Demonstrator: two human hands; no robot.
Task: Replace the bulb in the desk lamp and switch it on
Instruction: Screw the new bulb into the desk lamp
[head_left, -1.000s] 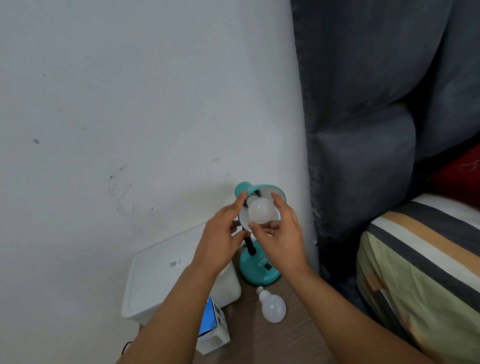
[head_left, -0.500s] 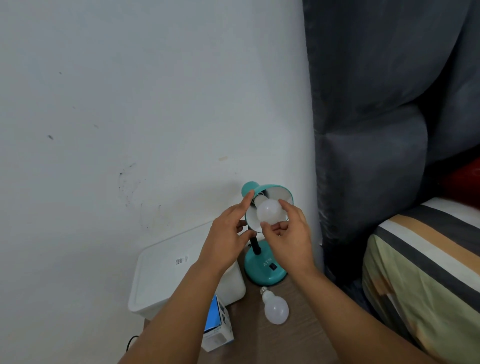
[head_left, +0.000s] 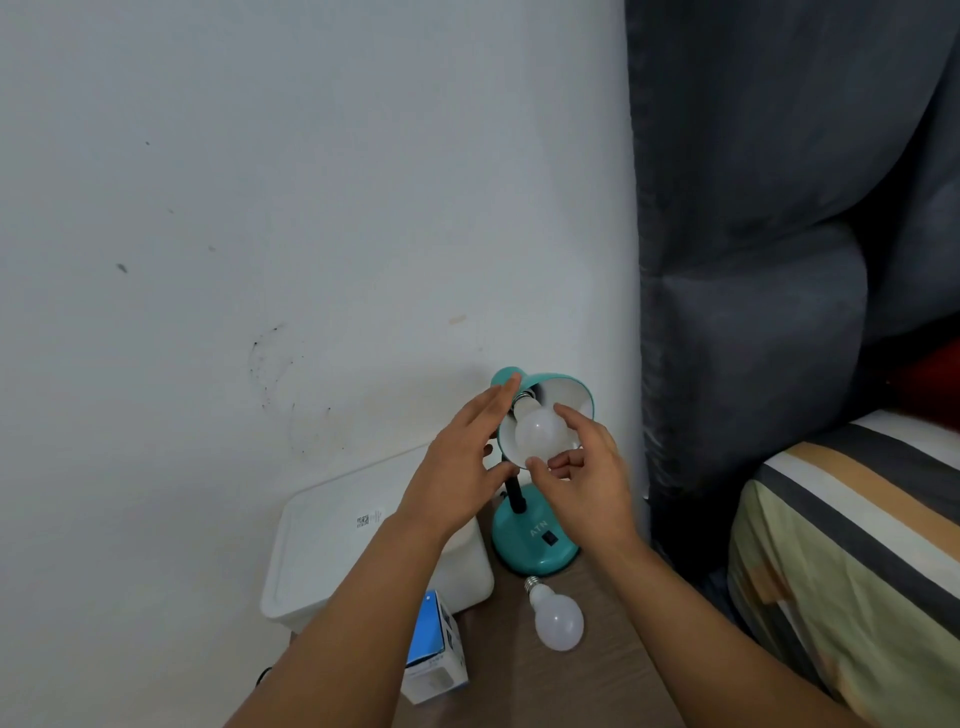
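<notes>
A teal desk lamp stands on the wooden table, its shade tipped toward me. A white bulb sits in the shade with its metal screw base at the socket. My right hand grips this bulb, index finger on top and thumb underneath. My left hand cups the shade from the left, fingertips on its back and thumb under the rim. A second white bulb lies loose on the table in front of the lamp base. A black switch shows on the base.
A white lidded plastic box stands left of the lamp against the wall. A blue and white carton sits at the table's near left. A dark grey curtain hangs on the right, above a striped bed.
Both hands stay at the lamp head. My right fingers have shifted around the bulb, and my left fingers have straightened along the shade. The view has drifted slightly.
</notes>
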